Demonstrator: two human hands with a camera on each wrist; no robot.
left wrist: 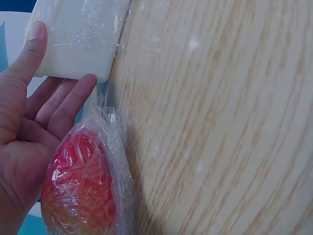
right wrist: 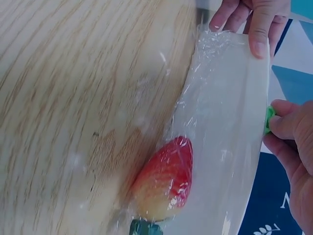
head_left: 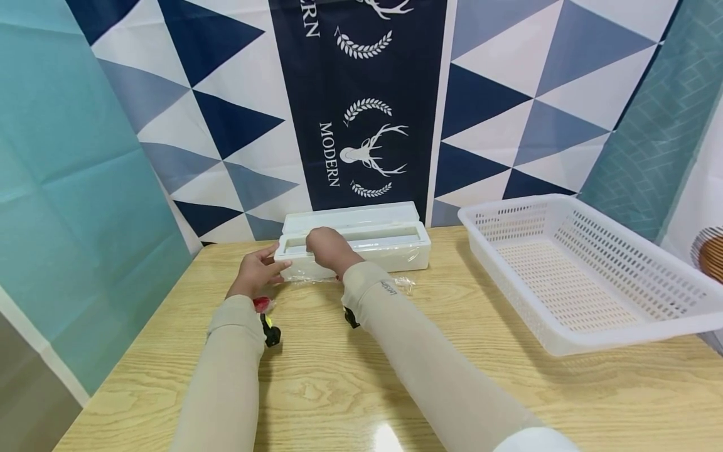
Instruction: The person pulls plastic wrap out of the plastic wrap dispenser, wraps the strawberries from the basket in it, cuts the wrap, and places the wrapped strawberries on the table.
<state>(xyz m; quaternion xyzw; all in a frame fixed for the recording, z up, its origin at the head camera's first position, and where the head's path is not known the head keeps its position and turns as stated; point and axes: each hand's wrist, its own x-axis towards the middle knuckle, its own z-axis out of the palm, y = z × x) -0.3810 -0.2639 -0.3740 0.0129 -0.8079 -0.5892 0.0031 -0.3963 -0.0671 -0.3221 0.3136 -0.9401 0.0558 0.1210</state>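
A long white cling film dispenser box [head_left: 390,256] stands against the back wall with its lid [head_left: 350,216] raised. Clear film [right wrist: 178,107] hangs down its front onto the table. My left hand [head_left: 254,271] holds the box's left end, thumb on the front and fingers round the end. At the box's top edge, my right hand [head_left: 332,248] pinches a small green slide cutter [right wrist: 269,119]. One film-wrapped red and yellow fruit [left wrist: 80,181] lies beside my left wrist. Another red and yellow fruit [right wrist: 166,181] sits under film at the box's front, mostly hidden by my right arm in the head view.
A white perforated plastic basket [head_left: 565,276] stands on the right of the wooden table [head_left: 316,389]. Patterned cloth [head_left: 361,113] hangs directly behind the box. A round brown woven object [head_left: 712,254] shows at the far right edge.
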